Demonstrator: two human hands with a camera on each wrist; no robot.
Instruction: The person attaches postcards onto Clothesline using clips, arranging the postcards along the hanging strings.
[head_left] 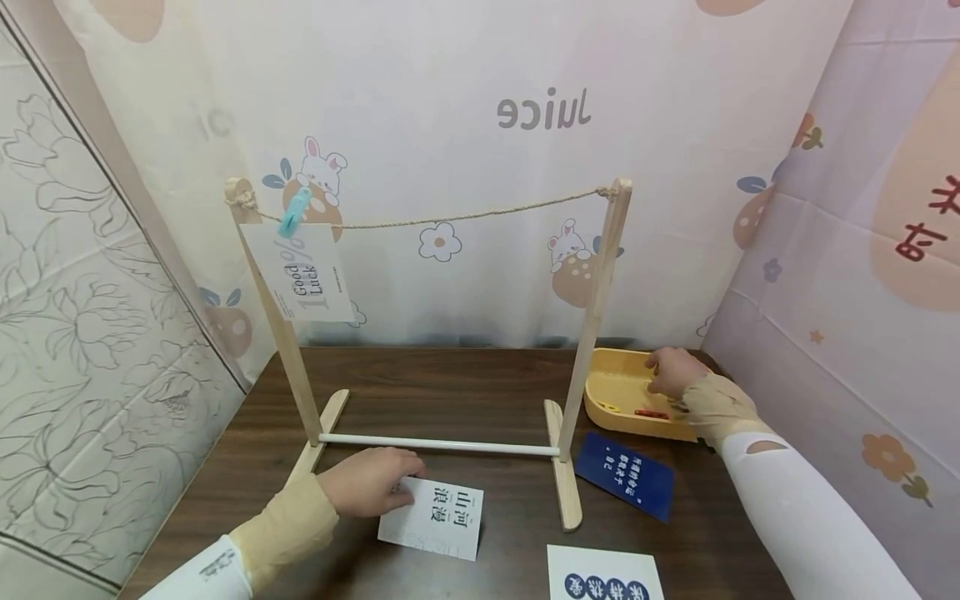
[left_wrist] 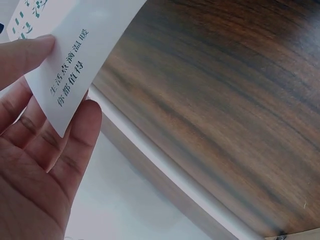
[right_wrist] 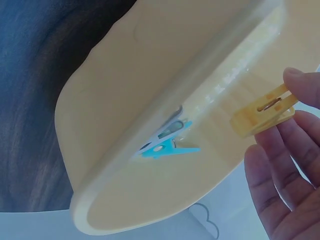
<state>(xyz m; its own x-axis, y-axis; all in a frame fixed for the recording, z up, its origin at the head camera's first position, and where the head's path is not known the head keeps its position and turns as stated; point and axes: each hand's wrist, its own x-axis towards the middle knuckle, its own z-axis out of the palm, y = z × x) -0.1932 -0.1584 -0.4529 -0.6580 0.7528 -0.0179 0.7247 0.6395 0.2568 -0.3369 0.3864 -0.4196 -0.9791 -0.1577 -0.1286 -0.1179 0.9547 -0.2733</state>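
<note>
My left hand point(head_left: 371, 482) pinches a white card point(head_left: 435, 521) with dark Chinese characters by one end. In the left wrist view the thumb lies on the card's printed face, with the fingers behind it. Over a yellow plastic tray point(head_left: 637, 427), my right hand point(head_left: 677, 372) holds a yellow clothespin point(right_wrist: 262, 112) between thumb and fingers. Inside the tray lie a turquoise clothespin point(right_wrist: 167, 150), a red clothespin point(head_left: 651, 414) and another yellow clothespin point(head_left: 609, 407). A "Good Luck" card point(head_left: 307, 275) hangs from a string point(head_left: 450, 219) by a light blue clothespin point(head_left: 295, 212).
The string spans a wooden stand with a left post point(head_left: 292, 362), a right post point(head_left: 596, 317) and a white crossbar point(head_left: 442, 445). A blue card point(head_left: 626, 477) lies by the stand's right foot. Another white card point(head_left: 603, 567) is at the table's front. Printed curtains surround the table.
</note>
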